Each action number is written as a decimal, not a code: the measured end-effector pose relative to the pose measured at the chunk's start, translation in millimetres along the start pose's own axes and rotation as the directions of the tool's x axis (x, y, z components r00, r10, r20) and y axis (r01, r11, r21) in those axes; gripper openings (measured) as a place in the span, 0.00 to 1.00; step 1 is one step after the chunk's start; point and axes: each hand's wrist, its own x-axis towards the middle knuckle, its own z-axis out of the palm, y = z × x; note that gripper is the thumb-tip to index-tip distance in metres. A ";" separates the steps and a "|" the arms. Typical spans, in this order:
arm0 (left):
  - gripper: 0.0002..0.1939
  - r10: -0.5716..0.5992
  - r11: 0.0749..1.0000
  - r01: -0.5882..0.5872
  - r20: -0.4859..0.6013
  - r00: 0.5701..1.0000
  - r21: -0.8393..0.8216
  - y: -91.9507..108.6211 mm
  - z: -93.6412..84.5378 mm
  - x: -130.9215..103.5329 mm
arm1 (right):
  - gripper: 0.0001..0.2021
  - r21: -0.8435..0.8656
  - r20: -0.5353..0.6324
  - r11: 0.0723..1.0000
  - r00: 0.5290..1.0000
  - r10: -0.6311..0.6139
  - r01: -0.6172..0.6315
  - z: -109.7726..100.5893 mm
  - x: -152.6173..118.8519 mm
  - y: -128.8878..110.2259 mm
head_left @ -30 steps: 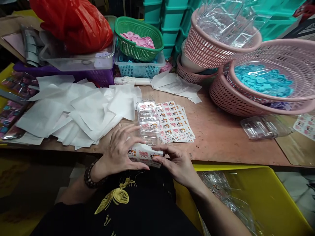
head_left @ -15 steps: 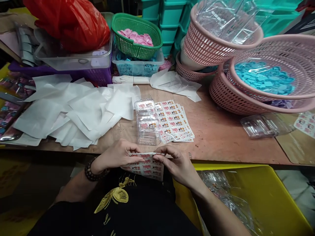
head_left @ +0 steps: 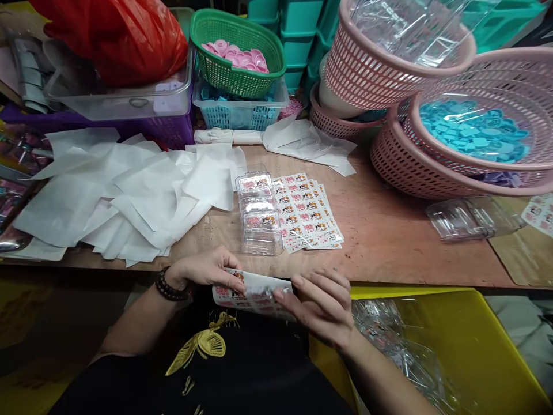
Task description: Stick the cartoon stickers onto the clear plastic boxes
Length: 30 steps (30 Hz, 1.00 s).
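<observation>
While both hands meet at the near edge of the tabletop [head_left: 389, 242], the holdings read as follows. Item one: sticker sheet [head_left: 253, 293], curled, pinched along its left part by the left hand [head_left: 207, 271] and at its right end by the fingertips of the right hand [head_left: 322, 302]; it sits just below the table edge, over the person's lap. Both hands are closed on this sheet. A dark bead bracelet [head_left: 169, 286] rings the left wrist. Item two: clear plastic boxes [head_left: 258, 216], in a short row just beyond the hands, some with printed labels inside. Item three: flat sticker sheets [head_left: 309, 210], fanned, touching the right side of the boxes. Item four: loose white backing papers [head_left: 129, 196], heaped to the left. Item five: green basket [head_left: 235, 55] of pink discs, at the back. Item six: pink baskets [head_left: 415, 173], stacked at the right, one holding blue pieces. Item seven: yellow bin [head_left: 475, 346], below the table edge at right, with clear wrap inside.
</observation>
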 end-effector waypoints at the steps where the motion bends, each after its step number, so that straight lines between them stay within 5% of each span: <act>1: 0.17 0.039 0.997 -0.036 -0.046 0.998 0.066 -1.2 0.3 -1.1 | 0.04 0.069 -0.028 0.995 0.997 0.078 -0.076 -2.7 0.8 -3.4; 3: 0.13 0.212 0.943 -0.146 -0.203 0.956 0.298 -2.6 4.2 -5.5 | 0.11 0.247 -0.137 0.930 0.941 0.311 -0.271 -7.4 10.4 -9.0; 4: 0.11 0.337 0.877 -0.191 -0.281 0.898 0.440 -3.0 7.4 -8.3 | 0.12 0.347 -0.147 0.859 0.883 0.445 -0.375 -8.7 18.6 -10.2; 6: 0.06 0.566 0.706 -0.219 -0.350 0.746 0.673 -4.7 14.7 -13.0 | 0.14 0.505 -0.017 0.648 0.744 0.667 -0.570 -8.1 38.4 -8.5; 8: 0.04 0.683 0.580 -0.219 -0.322 0.655 0.784 -8.7 21.4 -14.3 | 0.18 0.552 0.213 0.440 0.630 0.747 -0.708 -3.2 57.4 -2.9; 10: 0.04 0.722 0.526 -0.238 -0.281 0.632 0.816 -15.3 26.6 -10.9 | 0.21 0.532 0.368 0.306 0.541 0.757 -0.790 4.3 71.8 3.1; 13: 0.04 0.752 0.515 -0.278 -0.271 0.601 0.811 -27.4 32.4 -1.6 | 0.24 0.455 0.483 0.233 0.458 0.746 -0.859 14.9 84.7 8.8; 18: 0.04 0.797 0.498 -0.333 -0.272 0.539 0.800 -40.0 38.9 6.2 | 0.24 0.292 0.534 0.332 0.441 0.722 -0.897 21.3 96.9 13.6; 30: 0.05 0.806 0.530 -0.369 -0.318 0.500 0.763 -49.0 40.5 10.7 | 0.19 0.194 0.506 0.396 0.437 0.744 -0.898 23.7 109.5 13.2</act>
